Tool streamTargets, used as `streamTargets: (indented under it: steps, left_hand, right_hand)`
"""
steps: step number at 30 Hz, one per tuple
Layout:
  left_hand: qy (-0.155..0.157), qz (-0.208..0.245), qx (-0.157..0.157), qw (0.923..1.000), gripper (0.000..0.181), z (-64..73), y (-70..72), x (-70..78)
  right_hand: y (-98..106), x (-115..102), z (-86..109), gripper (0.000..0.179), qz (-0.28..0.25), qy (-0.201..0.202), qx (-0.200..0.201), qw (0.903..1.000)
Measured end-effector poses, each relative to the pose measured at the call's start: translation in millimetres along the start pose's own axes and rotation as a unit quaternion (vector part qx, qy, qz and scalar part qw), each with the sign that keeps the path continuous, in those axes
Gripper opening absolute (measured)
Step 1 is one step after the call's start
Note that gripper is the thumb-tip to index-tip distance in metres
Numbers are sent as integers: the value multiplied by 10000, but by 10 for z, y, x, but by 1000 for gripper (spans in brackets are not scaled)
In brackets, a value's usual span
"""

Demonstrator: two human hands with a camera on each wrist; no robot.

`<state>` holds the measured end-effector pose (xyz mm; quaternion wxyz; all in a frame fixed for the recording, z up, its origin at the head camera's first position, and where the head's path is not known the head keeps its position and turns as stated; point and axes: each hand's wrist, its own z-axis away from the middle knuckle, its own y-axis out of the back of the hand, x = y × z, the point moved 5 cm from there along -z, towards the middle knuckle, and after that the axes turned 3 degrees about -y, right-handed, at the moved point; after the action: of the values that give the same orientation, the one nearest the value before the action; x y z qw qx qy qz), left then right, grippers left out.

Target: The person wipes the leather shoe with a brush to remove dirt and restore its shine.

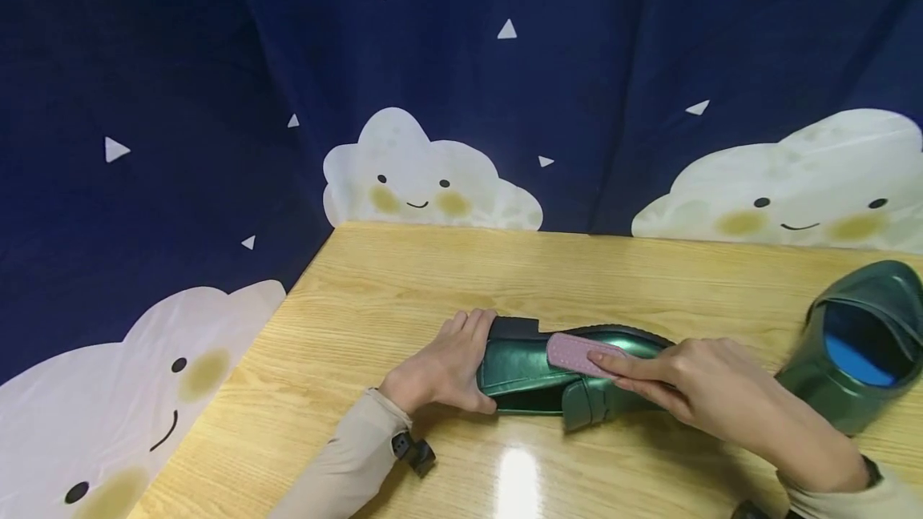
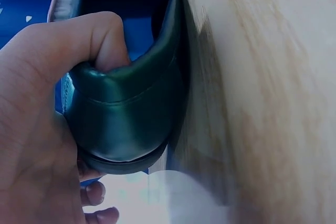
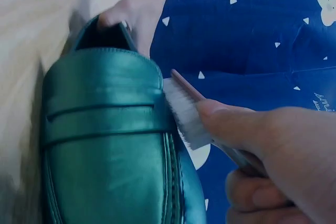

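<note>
A shiny green loafer (image 1: 515,363) lies on its side, its dark sole towards the back of the table. My left hand (image 1: 450,363) grips it by the heel; in the left wrist view the thumb goes inside the shoe's opening. In my right hand (image 1: 728,399) is a pink-backed brush (image 1: 570,352), pinched by thumb and fingers. Its white bristles (image 3: 186,114) touch the side of the loafer near the strap, as the right wrist view shows. A second green loafer (image 1: 822,391) with a blue insole stands at the right, beyond my right hand.
Under everything is a light wooden table (image 1: 404,279), whose left edge runs diagonally. Behind it and at the left hangs a dark blue curtain (image 1: 447,38) printed with smiling clouds and white triangles.
</note>
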<state>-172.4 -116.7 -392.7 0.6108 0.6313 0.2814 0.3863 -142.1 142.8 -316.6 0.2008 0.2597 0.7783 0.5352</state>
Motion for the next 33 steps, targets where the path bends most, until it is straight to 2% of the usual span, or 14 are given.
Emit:
streamTargets:
  steps: [3,9,11,14,18,26,33]
  left_hand:
    - [2,21,41,10000,118,3,7,-2]
    - [59,105,-46,9999,118,0,4,5]
    - [69,104,-60,9999,118,-2,-1,6]
    - [79,90,-97,9999,118,4,-10,4]
    - [78,98,-82,9999,119,14,-7,4]
    - [64,124,-59,9999,117,24,5,5]
    - [81,101,-32,9999,117,17,-1,8]
  right_hand:
    - [-10,-32,-4,41,-134,14,-99,9999]
    - [16,77,20,38,61,-622,-212,9978]
    - [26,87,28,39,202,-672,-168,9974]
    - [15,51,23,43,248,-474,-133,9985]
    - [12,7,11,42,38,-191,-41,9998]
    - [-3,59,21,43,-15,-603,-312,9977]
    - [-7,19,9,42,-113,-345,-200,9991]
